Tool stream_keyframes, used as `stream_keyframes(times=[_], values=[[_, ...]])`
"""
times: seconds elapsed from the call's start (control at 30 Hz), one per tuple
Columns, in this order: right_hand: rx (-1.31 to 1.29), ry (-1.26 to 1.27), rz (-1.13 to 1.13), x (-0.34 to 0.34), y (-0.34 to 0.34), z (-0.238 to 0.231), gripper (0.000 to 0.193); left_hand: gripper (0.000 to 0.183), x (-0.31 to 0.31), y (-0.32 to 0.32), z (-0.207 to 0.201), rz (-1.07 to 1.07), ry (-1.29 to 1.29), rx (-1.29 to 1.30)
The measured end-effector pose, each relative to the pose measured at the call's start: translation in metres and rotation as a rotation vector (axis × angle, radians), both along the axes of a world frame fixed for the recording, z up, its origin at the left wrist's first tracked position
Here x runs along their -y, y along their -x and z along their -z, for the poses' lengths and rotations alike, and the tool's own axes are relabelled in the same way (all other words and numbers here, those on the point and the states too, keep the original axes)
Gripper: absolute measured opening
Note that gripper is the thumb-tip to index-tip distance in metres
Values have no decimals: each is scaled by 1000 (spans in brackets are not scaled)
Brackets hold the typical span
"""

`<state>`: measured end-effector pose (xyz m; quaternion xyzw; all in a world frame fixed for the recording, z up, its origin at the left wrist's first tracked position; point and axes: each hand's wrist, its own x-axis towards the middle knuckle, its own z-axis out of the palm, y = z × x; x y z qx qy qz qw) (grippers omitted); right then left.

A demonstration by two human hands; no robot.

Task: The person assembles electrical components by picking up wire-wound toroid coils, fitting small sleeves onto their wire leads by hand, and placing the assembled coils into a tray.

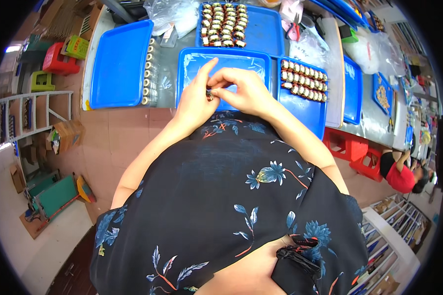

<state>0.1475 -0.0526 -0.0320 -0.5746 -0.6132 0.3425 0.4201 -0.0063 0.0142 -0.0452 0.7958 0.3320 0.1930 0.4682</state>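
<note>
Over the near edge of a blue tray (255, 55), both my hands meet around a small wire-wound coil (210, 97) with a coppery, dark body. My left hand (196, 101) grips it from the left, its index finger stretched upward. From the right, the bent fingers and thumb of my right hand (243, 91) pinch at the coil's top. What exactly those fingertips hold is too small to make out. Small pale, tube-like pieces lie in the tray behind my hands.
At the back, a blue tray (266, 29) bears rows of coils (224, 24). More coils (304, 80) line another tray (302, 110) on the right. Left stand a large blue tray (119, 69) and a column of white-ended spools (147, 73). Red-handled pliers (294, 30) lie behind; a person (401, 177) sits far right.
</note>
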Motion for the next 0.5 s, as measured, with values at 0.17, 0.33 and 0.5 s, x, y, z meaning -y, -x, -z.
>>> stream_keyframes(times=[0.17,0.33,0.5], values=[[152,-77,28,-3,8,-1,16,81,-3,1,8,-63,-56,55],[281,-300,110,6,26,3,17,88,-4,1,14,-108,-75,94],[191,-215,160,-5,28,9,16,85,-5,-3,20,-151,-150,108]])
